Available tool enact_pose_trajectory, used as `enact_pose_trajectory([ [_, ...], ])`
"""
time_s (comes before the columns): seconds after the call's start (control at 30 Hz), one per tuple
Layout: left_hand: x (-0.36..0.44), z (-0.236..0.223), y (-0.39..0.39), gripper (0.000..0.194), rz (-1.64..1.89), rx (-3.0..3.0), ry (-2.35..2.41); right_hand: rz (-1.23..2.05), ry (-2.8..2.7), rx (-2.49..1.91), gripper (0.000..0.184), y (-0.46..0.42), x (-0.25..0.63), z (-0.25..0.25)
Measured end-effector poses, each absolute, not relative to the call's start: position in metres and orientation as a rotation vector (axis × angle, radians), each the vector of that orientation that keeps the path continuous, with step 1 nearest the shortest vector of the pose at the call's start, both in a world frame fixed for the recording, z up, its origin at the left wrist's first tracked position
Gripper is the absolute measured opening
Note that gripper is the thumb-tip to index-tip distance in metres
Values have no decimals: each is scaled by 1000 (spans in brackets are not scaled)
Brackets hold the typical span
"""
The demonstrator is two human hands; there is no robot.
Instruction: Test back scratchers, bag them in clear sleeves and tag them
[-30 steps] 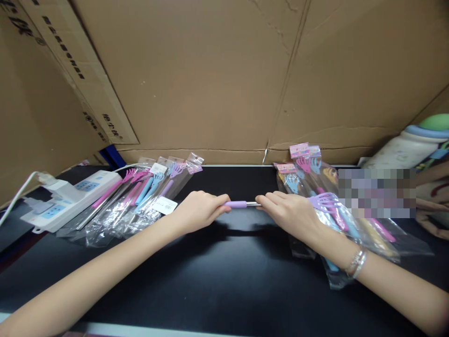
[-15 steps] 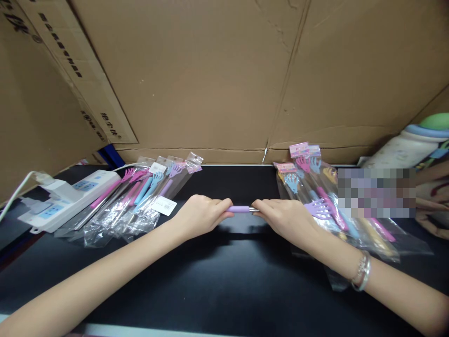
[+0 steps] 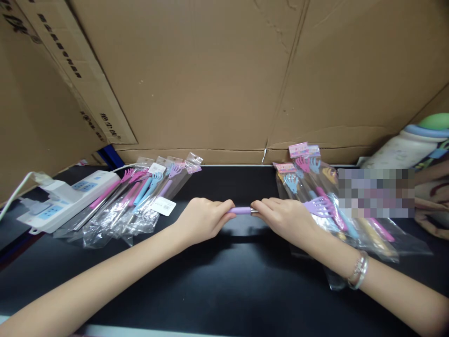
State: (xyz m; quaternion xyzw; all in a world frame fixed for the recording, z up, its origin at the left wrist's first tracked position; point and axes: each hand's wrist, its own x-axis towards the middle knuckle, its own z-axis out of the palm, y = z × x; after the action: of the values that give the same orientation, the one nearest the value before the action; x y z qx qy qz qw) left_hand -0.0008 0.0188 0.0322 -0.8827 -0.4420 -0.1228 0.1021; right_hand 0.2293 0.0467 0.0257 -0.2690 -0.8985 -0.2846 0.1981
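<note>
A purple back scratcher [image 3: 242, 210] with a metal telescopic shaft is held level just above the black tabletop [image 3: 217, 281]. My left hand [image 3: 203, 217] is closed round its purple handle. My right hand [image 3: 287, 217] is closed round the shaft, and the purple claw head [image 3: 317, 206] sticks out past its knuckles. Only a short piece of handle and metal shows between the two fists, which are almost touching.
Bagged pink, blue and purple scratchers [image 3: 140, 196] lie at the left beside a white power strip [image 3: 66, 199]. More bagged scratchers [image 3: 315, 187] are piled at the right. Cardboard sheets [image 3: 224, 75] wall the back and left. A padded bundle [image 3: 414, 145] sits at far right.
My hands have come closer together along the scratcher, so less of the handle and shaft shows between them. The claw head has slid left toward my right hand.
</note>
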Motion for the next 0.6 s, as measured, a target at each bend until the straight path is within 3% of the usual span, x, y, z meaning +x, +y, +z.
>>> enact_pose_trajectory([
  [0.23, 3, 29, 19, 26, -417, -2590, -1304, -794, -2530, -708, 27, 51, 230, 29],
  [0.6, 9, 28, 17, 25, -461, -2634, -1280, -731, -2618, -669, 17, 51, 219, 25],
])
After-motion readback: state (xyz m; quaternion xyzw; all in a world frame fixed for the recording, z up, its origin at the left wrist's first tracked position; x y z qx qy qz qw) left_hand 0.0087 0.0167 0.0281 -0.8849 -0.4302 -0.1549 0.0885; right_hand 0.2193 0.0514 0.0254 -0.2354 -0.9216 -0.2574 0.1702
